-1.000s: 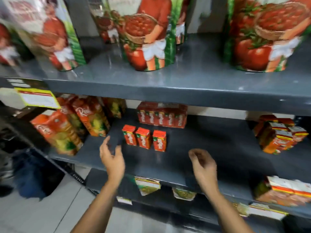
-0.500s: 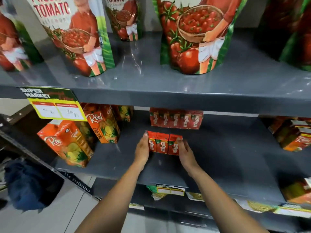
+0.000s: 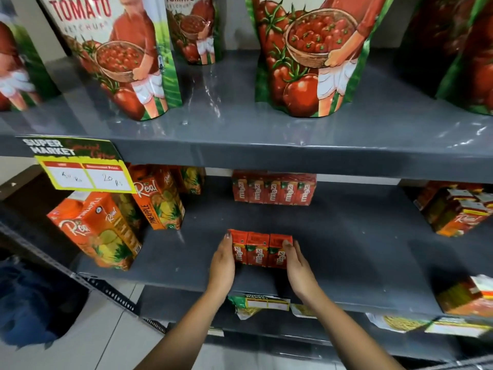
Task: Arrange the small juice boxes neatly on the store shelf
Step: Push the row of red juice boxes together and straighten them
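Three small juice boxes [image 3: 260, 249] sit pressed together in a row on the middle shelf [image 3: 346, 249], clamped between both palms: left hand [image 3: 222, 265] flat against one end, right hand [image 3: 298, 268] against the other. Back row of boxes [image 3: 273, 189] beyond the fingertips.

A second ago both hands hung open in front of the shelf [image 3: 360, 244], apart from the three small juice boxes [image 3: 260, 249]. Now the left hand [image 3: 222, 265] and right hand [image 3: 297, 265] press flat against the row's two ends. The boxes, once slightly gapped, touch side by side and sit nearer the shelf's front edge.
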A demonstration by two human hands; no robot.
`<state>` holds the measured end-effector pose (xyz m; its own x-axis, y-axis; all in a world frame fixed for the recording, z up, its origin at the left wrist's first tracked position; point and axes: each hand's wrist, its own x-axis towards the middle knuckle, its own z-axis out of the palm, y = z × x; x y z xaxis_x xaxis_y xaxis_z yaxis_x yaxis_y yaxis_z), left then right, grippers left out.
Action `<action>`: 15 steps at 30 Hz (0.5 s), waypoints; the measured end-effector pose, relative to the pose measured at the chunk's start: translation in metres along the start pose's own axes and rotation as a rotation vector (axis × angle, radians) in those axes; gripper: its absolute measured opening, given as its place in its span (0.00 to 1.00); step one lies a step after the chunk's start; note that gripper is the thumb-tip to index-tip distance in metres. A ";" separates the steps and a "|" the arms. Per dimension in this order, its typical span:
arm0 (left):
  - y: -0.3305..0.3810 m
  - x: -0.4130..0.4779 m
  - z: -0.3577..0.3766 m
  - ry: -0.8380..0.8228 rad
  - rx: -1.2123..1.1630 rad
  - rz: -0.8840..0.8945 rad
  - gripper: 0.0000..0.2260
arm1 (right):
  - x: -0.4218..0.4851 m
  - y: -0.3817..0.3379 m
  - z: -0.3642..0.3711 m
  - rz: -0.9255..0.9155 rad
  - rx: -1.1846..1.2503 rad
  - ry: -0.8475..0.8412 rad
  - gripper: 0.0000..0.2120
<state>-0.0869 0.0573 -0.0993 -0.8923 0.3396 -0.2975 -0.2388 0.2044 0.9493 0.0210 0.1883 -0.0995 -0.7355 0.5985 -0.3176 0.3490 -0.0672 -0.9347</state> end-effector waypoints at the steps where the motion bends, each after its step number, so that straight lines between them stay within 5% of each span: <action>1: -0.003 -0.007 0.000 0.008 -0.008 -0.007 0.24 | -0.005 0.004 -0.002 -0.008 -0.014 -0.004 0.33; 6: -0.016 -0.040 0.000 0.061 -0.034 -0.028 0.12 | -0.030 0.018 -0.011 -0.016 -0.037 -0.021 0.31; 11: -0.021 -0.056 0.000 0.044 -0.086 0.017 0.11 | -0.048 0.014 -0.011 -0.004 -0.039 -0.035 0.16; 15: -0.022 -0.057 0.005 0.045 -0.080 0.032 0.10 | -0.047 0.013 -0.009 -0.022 -0.038 -0.025 0.15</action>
<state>-0.0285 0.0383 -0.1033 -0.9160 0.3025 -0.2636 -0.2379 0.1194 0.9639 0.0653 0.1666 -0.0954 -0.7577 0.5790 -0.3011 0.3539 -0.0231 -0.9350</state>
